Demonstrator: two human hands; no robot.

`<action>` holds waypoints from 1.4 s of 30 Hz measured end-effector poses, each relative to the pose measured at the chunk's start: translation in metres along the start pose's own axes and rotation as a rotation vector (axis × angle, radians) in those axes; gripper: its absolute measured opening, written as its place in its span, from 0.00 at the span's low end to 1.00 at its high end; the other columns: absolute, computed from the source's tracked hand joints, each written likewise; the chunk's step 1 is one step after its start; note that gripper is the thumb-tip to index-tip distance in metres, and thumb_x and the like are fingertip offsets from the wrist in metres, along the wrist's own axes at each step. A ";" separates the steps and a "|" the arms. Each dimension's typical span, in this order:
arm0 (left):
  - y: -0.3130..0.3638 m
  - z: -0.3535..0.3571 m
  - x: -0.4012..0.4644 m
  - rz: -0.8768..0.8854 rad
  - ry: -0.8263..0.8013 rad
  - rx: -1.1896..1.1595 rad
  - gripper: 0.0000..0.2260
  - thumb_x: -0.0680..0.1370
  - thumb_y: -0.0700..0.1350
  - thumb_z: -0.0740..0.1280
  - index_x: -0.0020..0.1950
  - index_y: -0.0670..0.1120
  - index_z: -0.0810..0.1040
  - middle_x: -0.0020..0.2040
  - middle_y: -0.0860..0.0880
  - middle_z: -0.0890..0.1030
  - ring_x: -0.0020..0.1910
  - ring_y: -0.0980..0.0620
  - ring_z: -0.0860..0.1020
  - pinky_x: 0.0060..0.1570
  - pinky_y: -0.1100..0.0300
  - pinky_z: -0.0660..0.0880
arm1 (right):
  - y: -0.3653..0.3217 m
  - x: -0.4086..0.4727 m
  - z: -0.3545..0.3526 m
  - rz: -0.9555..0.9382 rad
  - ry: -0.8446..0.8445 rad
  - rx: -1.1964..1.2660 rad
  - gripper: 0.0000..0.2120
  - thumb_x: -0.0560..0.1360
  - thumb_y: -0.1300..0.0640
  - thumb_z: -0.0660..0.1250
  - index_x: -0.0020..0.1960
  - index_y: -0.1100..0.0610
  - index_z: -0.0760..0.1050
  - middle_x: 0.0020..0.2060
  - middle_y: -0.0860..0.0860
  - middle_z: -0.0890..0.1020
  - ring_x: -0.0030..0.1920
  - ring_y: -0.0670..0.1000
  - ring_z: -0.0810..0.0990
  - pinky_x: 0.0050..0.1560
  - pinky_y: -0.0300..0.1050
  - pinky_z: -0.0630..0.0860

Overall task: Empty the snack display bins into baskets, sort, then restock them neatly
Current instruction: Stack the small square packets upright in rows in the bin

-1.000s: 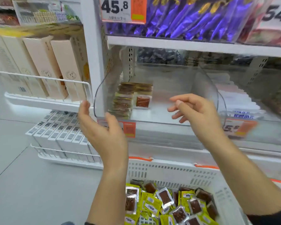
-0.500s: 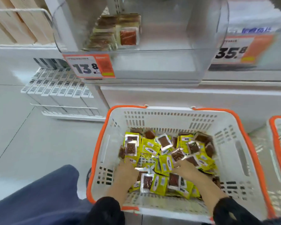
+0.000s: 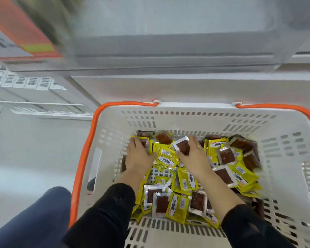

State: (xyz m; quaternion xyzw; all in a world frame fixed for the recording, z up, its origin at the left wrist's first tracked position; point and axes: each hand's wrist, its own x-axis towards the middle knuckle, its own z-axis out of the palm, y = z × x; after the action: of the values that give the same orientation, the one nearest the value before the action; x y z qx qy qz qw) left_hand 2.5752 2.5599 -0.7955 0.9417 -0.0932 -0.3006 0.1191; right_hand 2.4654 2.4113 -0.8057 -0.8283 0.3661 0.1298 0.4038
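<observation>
Now both hands (image 3: 166, 155) reach farther into the basket (image 3: 200, 117)

No legible text: snack packets' (image 3: 186, 179) print and price tag (image 3: 25, 38) blurred.

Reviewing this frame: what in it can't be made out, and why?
- Price tag, head view: motion blur smears its print.
- Display bin, head view: blurred and cut by the top edge; contents unreadable.
- Left hand fingers: lie flat on the snack packets, tips partly hidden among them.
- Right hand: a packet covers its thumb side; grip unclear.
- Basket: right side cut by the frame edge.
</observation>
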 end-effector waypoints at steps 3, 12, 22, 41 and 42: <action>0.000 0.008 -0.002 0.003 -0.050 0.022 0.44 0.76 0.60 0.66 0.80 0.44 0.42 0.80 0.46 0.46 0.78 0.46 0.48 0.73 0.52 0.56 | 0.000 -0.002 0.014 -0.030 -0.080 -0.097 0.34 0.78 0.42 0.62 0.78 0.53 0.54 0.78 0.53 0.53 0.78 0.55 0.48 0.75 0.52 0.52; 0.017 0.046 -0.046 0.026 -0.098 -0.482 0.19 0.73 0.53 0.56 0.56 0.51 0.81 0.71 0.42 0.70 0.75 0.44 0.60 0.72 0.45 0.58 | 0.008 -0.042 0.045 -0.010 0.192 0.047 0.30 0.71 0.68 0.63 0.72 0.53 0.69 0.68 0.53 0.73 0.69 0.55 0.66 0.65 0.48 0.68; -0.003 0.049 -0.041 0.034 -0.118 -0.200 0.48 0.68 0.58 0.76 0.79 0.48 0.51 0.75 0.48 0.62 0.74 0.47 0.60 0.69 0.53 0.63 | 0.006 -0.031 0.021 0.039 -0.078 -0.189 0.36 0.77 0.51 0.64 0.79 0.49 0.50 0.76 0.50 0.60 0.75 0.57 0.57 0.68 0.51 0.65; -0.004 0.046 -0.037 -0.163 -0.251 -0.772 0.23 0.76 0.41 0.70 0.70 0.44 0.67 0.57 0.48 0.75 0.48 0.54 0.77 0.35 0.66 0.76 | 0.000 -0.040 0.019 0.045 -0.310 0.255 0.29 0.74 0.50 0.72 0.72 0.49 0.66 0.55 0.44 0.78 0.52 0.45 0.76 0.47 0.39 0.69; -0.004 0.048 -0.037 -0.127 -0.225 -0.750 0.29 0.75 0.40 0.72 0.73 0.44 0.65 0.63 0.46 0.74 0.52 0.51 0.77 0.38 0.64 0.79 | 0.000 -0.039 0.021 0.029 -0.306 0.218 0.28 0.74 0.50 0.71 0.71 0.49 0.66 0.47 0.42 0.77 0.45 0.44 0.74 0.43 0.40 0.69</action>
State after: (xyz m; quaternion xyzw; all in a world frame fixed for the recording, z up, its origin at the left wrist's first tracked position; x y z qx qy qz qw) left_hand 2.5178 2.5651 -0.8147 0.7980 0.0691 -0.4218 0.4249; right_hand 2.4397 2.4472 -0.7989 -0.7448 0.3242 0.2198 0.5403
